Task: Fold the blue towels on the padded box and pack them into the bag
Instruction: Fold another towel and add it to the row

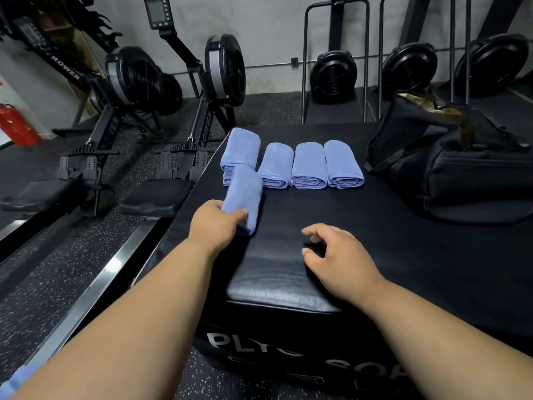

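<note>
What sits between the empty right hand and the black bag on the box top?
Nothing: the head view shows only bare black padding of the padded box between the right hand and the bag. The folded towels lie farther left.

Four folded blue towels lie in a row across the far side of a black padded box: the leftmost towel, second towel, third towel and fourth towel. A fifth folded towel, blurred, sits in front of the leftmost. A dark bag rests on the box's right side, its top open.
</note>
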A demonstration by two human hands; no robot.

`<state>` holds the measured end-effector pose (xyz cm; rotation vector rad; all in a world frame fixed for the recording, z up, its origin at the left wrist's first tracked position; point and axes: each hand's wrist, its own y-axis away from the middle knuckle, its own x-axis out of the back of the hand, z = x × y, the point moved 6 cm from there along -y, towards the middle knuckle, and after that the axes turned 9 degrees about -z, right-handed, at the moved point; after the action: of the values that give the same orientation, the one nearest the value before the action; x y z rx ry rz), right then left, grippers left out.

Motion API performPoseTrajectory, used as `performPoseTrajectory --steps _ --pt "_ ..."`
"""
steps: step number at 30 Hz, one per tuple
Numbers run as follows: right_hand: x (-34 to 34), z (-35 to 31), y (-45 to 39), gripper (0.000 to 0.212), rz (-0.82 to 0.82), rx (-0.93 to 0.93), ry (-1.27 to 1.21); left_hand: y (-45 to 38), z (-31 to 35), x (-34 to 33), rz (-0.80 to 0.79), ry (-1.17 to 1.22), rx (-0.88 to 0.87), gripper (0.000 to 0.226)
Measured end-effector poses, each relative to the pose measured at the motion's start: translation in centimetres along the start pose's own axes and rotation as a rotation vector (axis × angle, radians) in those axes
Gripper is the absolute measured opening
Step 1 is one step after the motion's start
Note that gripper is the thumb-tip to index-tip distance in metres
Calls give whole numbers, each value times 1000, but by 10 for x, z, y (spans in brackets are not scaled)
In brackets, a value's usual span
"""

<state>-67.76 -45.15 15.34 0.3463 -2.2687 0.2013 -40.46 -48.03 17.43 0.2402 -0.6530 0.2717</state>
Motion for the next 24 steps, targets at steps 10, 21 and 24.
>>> performPoseTrajectory --steps 10,21,24 --pt "35 23 5 41 100 -102 -333 116 32 -68 -112 -651 -794 40" --pt "32 33 27 20 -107 -2 -260 135 15 -51 -124 -309 -230 72" --pt "36 35 29 11 -94 4 -361 156 37 -57 -103 -421 -450 64"
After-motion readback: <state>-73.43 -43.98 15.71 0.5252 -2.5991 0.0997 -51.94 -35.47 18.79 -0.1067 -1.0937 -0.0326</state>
